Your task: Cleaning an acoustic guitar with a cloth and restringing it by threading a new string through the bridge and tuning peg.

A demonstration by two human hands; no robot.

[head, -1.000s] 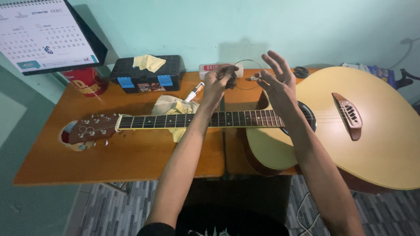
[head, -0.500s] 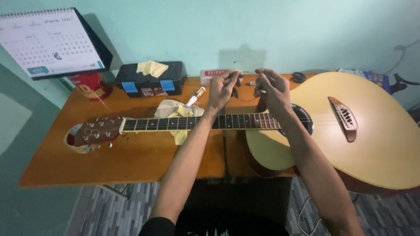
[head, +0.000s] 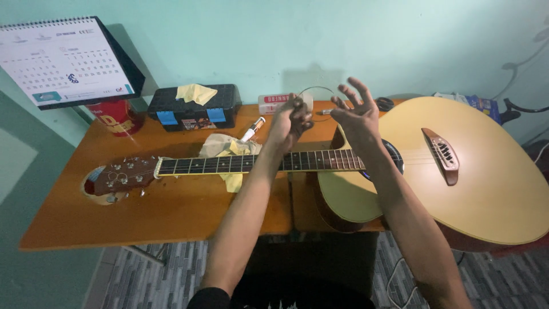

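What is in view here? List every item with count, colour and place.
acoustic guitar: one, pale tan, lying across the table's right side
table: one, orange-brown wood
toolbox: one, black with blue latches, back of table
yellow cloth: one, on the toolbox
crumpled cloth: one, yellowish, under the guitar neck
red can: one, back left
desk calendar: one, white, back left
guitar string: one, thin loop between the hands
left hand: pinching the string
right hand: fingers spread

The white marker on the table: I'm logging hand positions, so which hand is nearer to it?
Left. The left hand is raised just right of the white marker; the right hand is farther right, beyond the left.
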